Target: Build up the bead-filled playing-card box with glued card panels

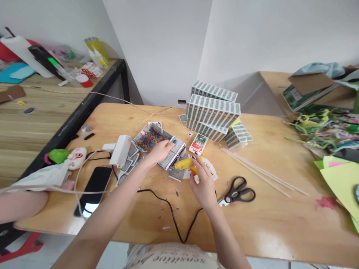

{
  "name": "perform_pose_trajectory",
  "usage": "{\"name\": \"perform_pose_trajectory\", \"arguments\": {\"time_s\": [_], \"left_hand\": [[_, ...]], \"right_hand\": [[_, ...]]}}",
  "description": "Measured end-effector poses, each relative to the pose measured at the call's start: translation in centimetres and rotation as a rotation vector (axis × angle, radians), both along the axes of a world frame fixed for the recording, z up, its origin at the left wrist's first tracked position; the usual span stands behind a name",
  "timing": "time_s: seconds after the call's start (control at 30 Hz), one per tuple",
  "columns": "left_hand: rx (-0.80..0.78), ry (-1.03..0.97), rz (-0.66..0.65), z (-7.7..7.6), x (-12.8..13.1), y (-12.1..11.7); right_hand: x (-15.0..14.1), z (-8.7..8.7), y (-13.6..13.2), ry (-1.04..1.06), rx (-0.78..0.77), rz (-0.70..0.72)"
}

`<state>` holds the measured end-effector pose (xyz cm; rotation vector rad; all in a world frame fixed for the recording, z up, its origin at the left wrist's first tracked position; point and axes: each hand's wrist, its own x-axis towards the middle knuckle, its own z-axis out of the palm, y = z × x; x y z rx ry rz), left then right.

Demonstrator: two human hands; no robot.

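My left hand (160, 151) grips the edge of a box built from grey-backed playing cards (171, 156), fingers on its flat card panel. Small multicoloured bits fill the box's open compartment (151, 139). In my right hand (205, 186) is a yellow hot glue gun (185, 163), its nozzle pointing left close to the box's near right side. A black cord (171, 209) loops across the table below. Loose playing cards (127, 164) lie left of the box, others under and behind the glue gun. An opened card pack (198, 144) rests just beyond it.
Stacked card packs (213, 112) stand at the back. Black-handled scissors (238, 192) and long white glue sticks (255, 172) lie right. A phone (94, 190), white power strip (121, 149) and doll (77, 157) are left. Another person's bare limb (22, 205) shows at the left edge.
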<state>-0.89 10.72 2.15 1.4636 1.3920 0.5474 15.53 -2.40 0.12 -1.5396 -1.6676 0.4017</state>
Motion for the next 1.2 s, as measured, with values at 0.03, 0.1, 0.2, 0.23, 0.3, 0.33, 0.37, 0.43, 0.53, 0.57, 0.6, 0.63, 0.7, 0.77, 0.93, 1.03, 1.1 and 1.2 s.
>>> {"name": "perform_pose_trajectory", "arguments": {"time_s": [0.03, 0.1, 0.2, 0.23, 0.3, 0.33, 0.37, 0.43, 0.53, 0.57, 0.6, 0.63, 0.7, 0.77, 0.93, 1.03, 1.1, 1.2], "left_hand": [[0.000, -0.001, -0.002, 0.0, 0.0, 0.0], [0.001, -0.002, -0.005, -0.1, 0.0, 0.0], [0.001, -0.002, -0.013, -0.2, -0.1, 0.1], [0.000, -0.002, -0.017, -0.3, -0.1, 0.1], [-0.003, -0.002, -0.027, -0.4, -0.1, 0.1], [-0.004, -0.002, -0.032, -0.4, -0.1, 0.1], [-0.006, 0.000, -0.036, -0.5, -0.1, 0.1], [-0.006, 0.004, -0.044, -0.6, -0.2, 0.2], [-0.003, 0.015, -0.050, -0.8, -0.3, 0.2], [-0.001, 0.018, -0.050, -0.8, -0.3, 0.3], [0.001, 0.022, -0.050, -0.9, -0.3, 0.3], [0.003, 0.025, -0.050, -0.9, -0.3, 0.3], [0.009, 0.034, -0.050, -0.9, -0.3, 0.3], [0.015, 0.043, -0.048, -0.9, -0.3, 0.3], [0.023, 0.066, -0.048, -0.5, -0.2, 0.2], [0.026, 0.071, -0.053, -0.4, -0.2, 0.2], [0.029, 0.072, -0.055, -0.3, -0.1, 0.2], [0.033, 0.076, -0.059, -0.3, -0.2, 0.2]], "right_hand": [[0.0, 0.0, 0.0, 0.002, -0.005, -0.006], [0.0, 0.1, 0.0, 0.006, -0.017, -0.020], [0.0, 0.3, 0.1, 0.013, -0.022, -0.032], [0.0, 0.4, 0.2, 0.014, -0.021, -0.033], [0.1, 0.4, 0.2, 0.011, -0.015, -0.034], [0.1, 0.3, 0.2, 0.007, -0.012, -0.038], [0.1, 0.3, 0.3, 0.002, -0.009, -0.042], [0.2, 0.2, 0.3, -0.007, -0.013, -0.050], [0.2, 0.1, 0.4, -0.014, -0.027, -0.054], [0.2, 0.1, 0.4, -0.015, -0.027, -0.055], [0.2, 0.1, 0.4, -0.017, -0.023, -0.056], [0.2, 0.0, 0.5, -0.018, -0.015, -0.057], [0.2, 0.0, 0.6, -0.022, 0.006, -0.060], [0.3, 0.0, 0.7, -0.028, 0.023, -0.066], [0.4, -0.1, 0.9, -0.043, 0.043, -0.085], [0.6, -0.2, 1.0, -0.046, 0.040, -0.091], [0.7, -0.4, 1.1, -0.036, 0.032, -0.095], [0.8, -0.5, 1.3, -0.009, 0.024, -0.103]]}}
